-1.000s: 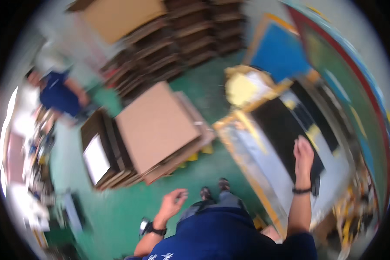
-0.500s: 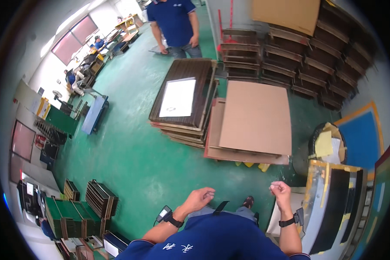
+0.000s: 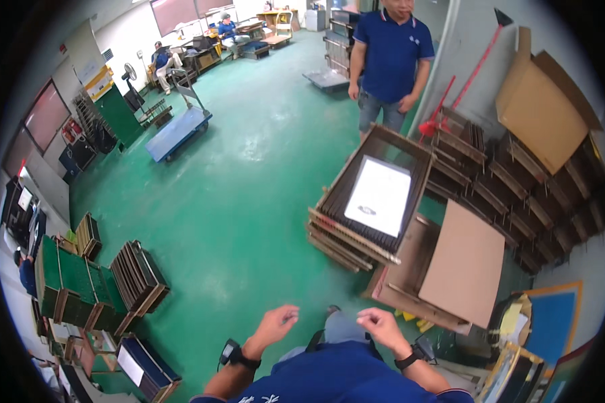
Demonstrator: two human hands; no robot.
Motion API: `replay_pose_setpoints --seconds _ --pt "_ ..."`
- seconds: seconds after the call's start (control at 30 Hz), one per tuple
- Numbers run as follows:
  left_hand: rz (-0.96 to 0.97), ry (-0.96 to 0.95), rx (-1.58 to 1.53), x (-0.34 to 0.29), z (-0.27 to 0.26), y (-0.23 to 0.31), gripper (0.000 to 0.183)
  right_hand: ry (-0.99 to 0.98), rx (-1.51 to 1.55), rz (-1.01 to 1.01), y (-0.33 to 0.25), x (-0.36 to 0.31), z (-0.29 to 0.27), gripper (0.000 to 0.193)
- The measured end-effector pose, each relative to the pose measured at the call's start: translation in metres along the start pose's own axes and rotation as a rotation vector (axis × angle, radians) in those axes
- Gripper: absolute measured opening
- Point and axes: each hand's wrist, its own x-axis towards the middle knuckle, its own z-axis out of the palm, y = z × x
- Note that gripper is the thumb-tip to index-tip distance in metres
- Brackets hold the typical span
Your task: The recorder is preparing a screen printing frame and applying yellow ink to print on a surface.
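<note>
Both of my hands are in the air in front of my body, with nothing seen in them. My left hand [image 3: 277, 324] has its fingers loosely bent and apart over the green floor. My right hand [image 3: 381, 324], its fingers a little curled, is nearest to the brown cardboard sheets [image 3: 465, 263] lying on a low stack. Beyond them stands a stack of dark ribbed trays [image 3: 337, 195] with light edges. A white sheet [image 3: 379, 193] lies on its top tray. Neither hand touches the stacks.
A person [image 3: 393, 64] in a blue shirt stands behind the tray stack. A blue platform trolley [image 3: 179, 133] is at the far left. Green racks [image 3: 70, 275] stand at the near left; more stacked trays [image 3: 511, 185] line the right wall. A bin [image 3: 514, 322] holds paper.
My view has swung left, so the stacks now sit farther right. My hands have come closer together. The person behind the trays shows more fully.
</note>
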Motion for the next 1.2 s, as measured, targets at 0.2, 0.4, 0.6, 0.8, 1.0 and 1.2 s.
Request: replay_pose_setpoints --seconds 0.2,0.4,0.6,0.8,1.0,1.2 --pt "-0.184 0.142 -0.062 0.047 -0.080 -0.047 0.027 -0.248 -0.126 -0.149 -0.060 0.165 0.062 0.023" --pt "-0.262 0.298 -0.053 0.105 -0.211 -0.068 0.026 -0.356 -0.126 -0.180 -0.170 0.310 0.133 0.022" --pt "-0.317 0.386 -0.118 0.204 -0.337 -0.132 0.026 -0.330 -0.104 -0.146 -0.219 0.444 0.187 0.022" --pt "-0.141 0.091 -0.132 0.370 -0.449 -0.215 0.026 0.082 -0.105 -0.027 -0.191 0.529 0.222 0.024" --pt "0.126 -0.173 0.084 0.550 -0.554 -0.233 0.019 0.998 -0.036 0.033 -0.146 0.488 0.112 0.015" --pt "0.236 -0.334 0.067 0.725 -0.553 -0.228 0.020 2.004 0.341 -0.520 -0.122 0.324 0.018 0.012"
